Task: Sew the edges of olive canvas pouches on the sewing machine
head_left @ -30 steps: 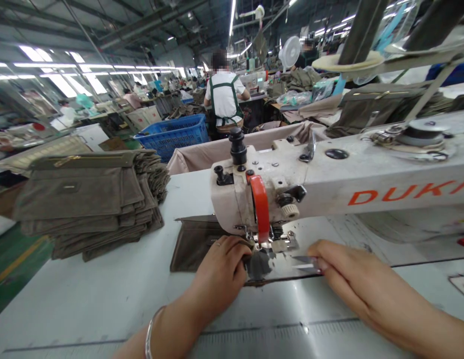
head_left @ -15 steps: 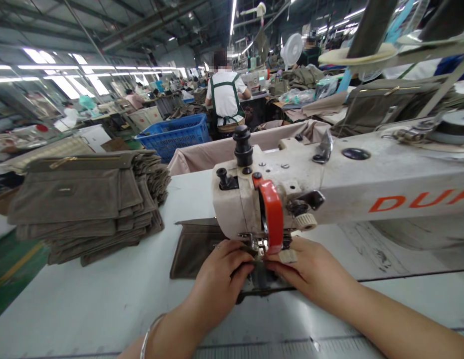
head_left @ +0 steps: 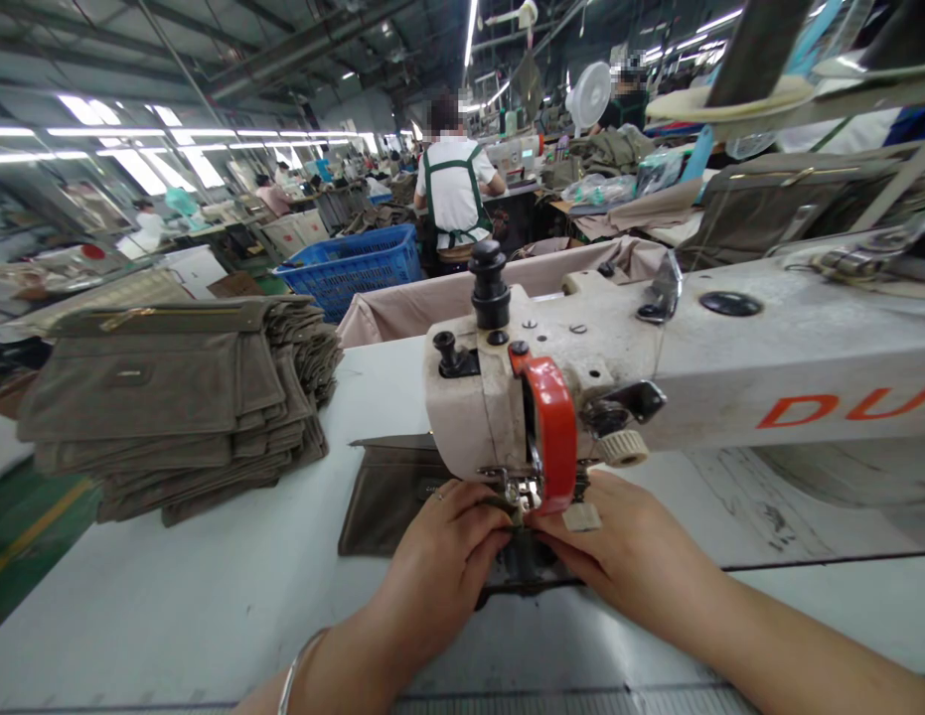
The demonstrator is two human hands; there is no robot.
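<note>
A white sewing machine [head_left: 656, 367] with a red guard [head_left: 555, 432] stands on the pale table [head_left: 171, 596]. Under its needle lies a brown fabric piece [head_left: 384, 492]. My left hand [head_left: 439, 571] is curled and pinches the fabric just left of the presser foot. Touching the same spot from the right, my right hand [head_left: 622, 556] has its fingers pressed together on the fabric below the red guard. The needle area is partly hidden by both hands.
A tall stack of brown fabric pieces [head_left: 171, 407] sits at the table's left. Behind are a blue basket [head_left: 350, 268], a beige cloth bin [head_left: 447, 293], and a person in a white shirt with a green apron [head_left: 451, 194] at another station.
My right hand, which held small snips out to the right, has moved left to the needle and now presses the fabric. My left hand stayed by the presser foot.
</note>
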